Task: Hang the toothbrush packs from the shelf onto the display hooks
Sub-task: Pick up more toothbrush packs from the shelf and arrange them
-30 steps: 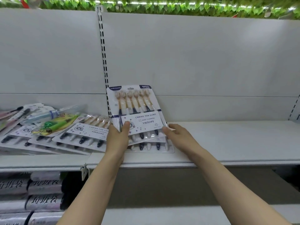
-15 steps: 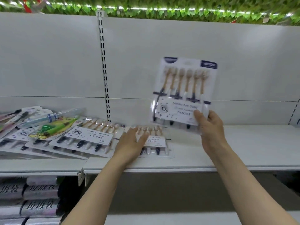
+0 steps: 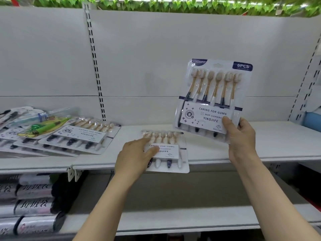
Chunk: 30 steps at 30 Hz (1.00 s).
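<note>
The toothbrush pack [image 3: 213,100] that is being dealt with is lifted off the shelf [image 3: 278,141] and held upright and slightly tilted, printed face toward the camera, by the right hand [image 3: 241,136]. The thumb lies across the front of the card at its lower right corner and the other fingers curl round the right edge to the back, so the pack is pinched between them, with nearly all of it standing above and to the left of the fingers. A second toothbrush pack [image 3: 166,152] lies flat at the front lip of the shelf. The left hand [image 3: 135,157] rests on its left half with fingers straight and close together, the fingertips over the brush heads and the thumb on the label; they seem to press or steady it, not grip it. Beyond the left hand, well clear of its fingers, a fanned heap of packs [image 3: 69,136] waits on the shelf. Judging by this, the step in hand is the carry: one pack is picked and on its way to a hook. No display hook shows in this view, so the next move calls for finding one, raising the pack so the hang hole at its top, far from the pinching fingers, meets the hook tip, and sliding it on.
</note>
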{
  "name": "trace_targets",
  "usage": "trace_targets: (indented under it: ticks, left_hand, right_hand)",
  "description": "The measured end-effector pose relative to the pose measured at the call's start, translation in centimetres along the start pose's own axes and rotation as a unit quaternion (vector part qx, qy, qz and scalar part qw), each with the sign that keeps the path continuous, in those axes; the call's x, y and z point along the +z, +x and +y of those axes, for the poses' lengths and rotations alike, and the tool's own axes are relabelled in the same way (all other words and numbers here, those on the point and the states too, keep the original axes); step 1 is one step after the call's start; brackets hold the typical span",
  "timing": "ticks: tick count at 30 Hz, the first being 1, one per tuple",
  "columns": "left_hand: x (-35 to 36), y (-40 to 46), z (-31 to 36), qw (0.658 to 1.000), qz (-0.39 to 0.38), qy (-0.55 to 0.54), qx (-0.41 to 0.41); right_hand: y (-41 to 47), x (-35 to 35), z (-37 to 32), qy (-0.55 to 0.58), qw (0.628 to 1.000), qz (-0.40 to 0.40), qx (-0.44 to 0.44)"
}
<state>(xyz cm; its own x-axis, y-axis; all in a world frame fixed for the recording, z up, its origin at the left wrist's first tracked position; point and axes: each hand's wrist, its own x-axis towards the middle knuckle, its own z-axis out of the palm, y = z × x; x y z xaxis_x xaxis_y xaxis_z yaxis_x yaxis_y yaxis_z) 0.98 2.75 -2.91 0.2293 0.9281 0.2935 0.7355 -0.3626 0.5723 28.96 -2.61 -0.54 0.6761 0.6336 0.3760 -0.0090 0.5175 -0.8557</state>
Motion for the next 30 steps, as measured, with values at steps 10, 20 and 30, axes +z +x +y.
trace_targets:
  ticks: [10,20,30]
  left_hand:
    - [-1.0,-3.3,2.0,0.989,0.029,0.089,-0.111]
    - [-2.7,-6.2,-1.1,0.946,0.127,-0.253,-0.159]
    - [-11.4,-15.1,-10.3,0.887,0.212,-0.384,-0.144]
  right_hand:
    - [-2.3,-1.7,-1.4,-0.025,0.999,-0.005,-0.039]
    - [-5.7,-1.3,-2.7,0.024,1.0,0.003,-0.017]
    - [-17.1,6.8,-4.1,0.024,0.999,-0.031,-0.037]
